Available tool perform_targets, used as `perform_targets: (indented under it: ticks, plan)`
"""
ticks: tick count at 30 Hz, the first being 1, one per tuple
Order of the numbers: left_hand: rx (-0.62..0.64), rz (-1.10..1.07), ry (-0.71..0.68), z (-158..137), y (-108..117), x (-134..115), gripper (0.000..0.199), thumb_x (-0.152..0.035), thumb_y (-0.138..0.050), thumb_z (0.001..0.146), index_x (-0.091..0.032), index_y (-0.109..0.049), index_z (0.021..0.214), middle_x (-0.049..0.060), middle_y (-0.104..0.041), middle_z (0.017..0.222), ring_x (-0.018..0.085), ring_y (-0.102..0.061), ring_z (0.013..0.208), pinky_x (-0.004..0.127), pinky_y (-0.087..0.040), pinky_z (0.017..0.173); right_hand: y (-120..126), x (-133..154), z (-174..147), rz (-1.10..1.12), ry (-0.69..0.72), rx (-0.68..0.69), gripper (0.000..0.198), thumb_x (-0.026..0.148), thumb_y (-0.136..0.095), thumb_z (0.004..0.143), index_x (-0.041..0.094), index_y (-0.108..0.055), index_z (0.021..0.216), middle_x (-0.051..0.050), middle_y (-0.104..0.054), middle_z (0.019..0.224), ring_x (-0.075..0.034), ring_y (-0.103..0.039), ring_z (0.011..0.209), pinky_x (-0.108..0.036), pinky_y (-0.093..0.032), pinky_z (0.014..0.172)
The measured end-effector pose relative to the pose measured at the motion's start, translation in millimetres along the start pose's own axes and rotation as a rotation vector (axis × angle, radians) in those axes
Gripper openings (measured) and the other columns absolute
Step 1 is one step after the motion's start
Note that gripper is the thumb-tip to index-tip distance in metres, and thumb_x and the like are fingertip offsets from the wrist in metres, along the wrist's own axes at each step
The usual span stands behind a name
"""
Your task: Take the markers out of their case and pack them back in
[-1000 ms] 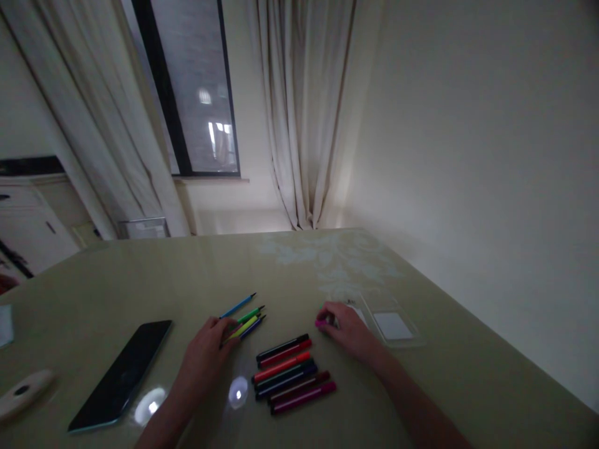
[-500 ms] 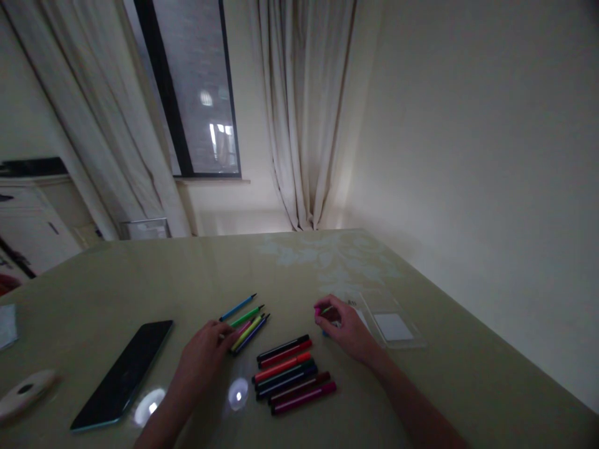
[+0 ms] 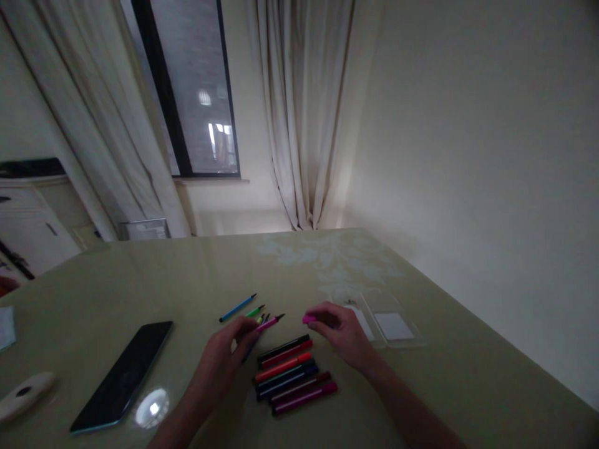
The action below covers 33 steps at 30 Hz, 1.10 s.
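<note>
Between the fingers of my left hand (image 3: 229,346) is an uncapped pink marker (image 3: 268,323), its dark tip pointing right. My right hand (image 3: 344,330) pinches a pink marker cap (image 3: 309,318), a short gap away from that tip. Under and behind my left hand lie more uncapped markers: a blue one (image 3: 238,308), a green one (image 3: 255,311), and others partly hidden by the fingers. Between my forearms is a row of several capped markers, among them a black one (image 3: 283,352), an orange-red one (image 3: 282,367) and a magenta one (image 3: 304,398).
A clear plastic case (image 3: 415,342) with white card inside lies beyond my right hand. A dark phone or tablet (image 3: 122,376) is on the table at left, beside a white rounded object (image 3: 27,396). A wall (image 3: 491,218) runs along the table's right side.
My left hand has lifted the pink marker from the loose group and moved it right. My right hand has shifted slightly left with the pink cap, bringing the two closer.
</note>
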<state>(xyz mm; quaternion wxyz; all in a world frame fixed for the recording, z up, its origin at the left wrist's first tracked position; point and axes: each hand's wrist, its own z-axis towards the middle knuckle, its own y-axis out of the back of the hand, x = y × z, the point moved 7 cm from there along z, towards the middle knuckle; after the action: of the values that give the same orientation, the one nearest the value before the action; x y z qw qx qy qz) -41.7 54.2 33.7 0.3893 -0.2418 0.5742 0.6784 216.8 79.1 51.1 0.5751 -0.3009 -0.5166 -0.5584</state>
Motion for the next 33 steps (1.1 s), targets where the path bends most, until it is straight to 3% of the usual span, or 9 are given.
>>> perform_targets:
  ticks: [5, 12, 20, 28, 31, 33]
  plan:
    - [0.063, -0.089, -0.028, -5.4, -16.8, -19.2, 0.024, -0.045, -0.056, 0.097, -0.025, -0.069, 0.097, 0.003, -0.076, 0.096, 0.022, -0.07, 0.089, 0.03, -0.052, 0.08, -2.1, 9.4, -2.4, 0.003, 0.029, -0.004, 0.024, 0.042, -0.081, 0.084, 0.023, -0.08, 0.097, -0.005, -0.08, 0.093, -0.022, -0.076, 0.089, -0.033, -0.059, 0.084]
    - [0.097, -0.098, -0.034, -7.4, -21.3, -24.5, 0.022, -0.041, -0.055, 0.098, -0.025, -0.07, 0.097, 0.002, -0.076, 0.094, 0.021, -0.07, 0.087, 0.029, -0.053, 0.077, -9.1, 15.9, -5.2, -0.038, 0.018, 0.021, 0.023, 0.044, -0.079, 0.085, 0.023, -0.081, 0.094, -0.005, -0.08, 0.091, -0.021, -0.075, 0.086, -0.033, -0.059, 0.08]
    - [-0.009, -0.104, -0.123, -12.0, -23.9, -32.5, 0.024, -0.042, -0.06, 0.095, -0.027, -0.079, 0.096, 0.004, -0.077, 0.09, 0.021, -0.071, 0.082, 0.028, -0.055, 0.075, -12.7, 13.6, -7.2, -0.149, 0.042, 0.033, 0.017, 0.041, -0.077, 0.087, 0.027, -0.084, 0.091, -0.004, -0.08, 0.083, -0.02, -0.073, 0.077, -0.031, -0.055, 0.072]
    - [0.049, -0.078, -0.075, -13.2, -29.6, -29.8, 0.028, -0.048, -0.061, 0.094, -0.027, -0.079, 0.093, 0.004, -0.077, 0.084, 0.02, -0.071, 0.076, 0.027, -0.054, 0.07, -18.8, 23.6, -10.9, -0.147, 0.033, 0.039, 0.015, 0.039, -0.077, 0.087, 0.025, -0.083, 0.088, -0.003, -0.079, 0.08, -0.019, -0.071, 0.075, -0.029, -0.054, 0.072]
    - [0.063, 0.026, -0.084, -14.6, -34.3, -25.2, 0.031, -0.051, -0.058, 0.096, -0.028, -0.079, 0.096, 0.006, -0.077, 0.089, 0.023, -0.071, 0.083, 0.031, -0.055, 0.076, -8.1, 15.9, -4.5, -0.195, -0.004, 0.03, 0.022, 0.043, -0.071, 0.091, 0.025, -0.081, 0.098, -0.005, -0.08, 0.092, -0.022, -0.073, 0.086, -0.032, -0.056, 0.079]
    - [0.05, 0.113, -0.121, -16.4, -38.3, -23.7, 0.029, -0.049, -0.057, 0.097, -0.028, -0.078, 0.097, 0.006, -0.076, 0.092, 0.025, -0.07, 0.089, 0.035, -0.054, 0.082, 11.2, 5.2, 1.8, -0.213, -0.018, -0.051, 0.028, 0.045, -0.064, 0.095, 0.024, -0.078, 0.108, -0.006, -0.079, 0.102, -0.023, -0.072, 0.093, -0.035, -0.056, 0.083]
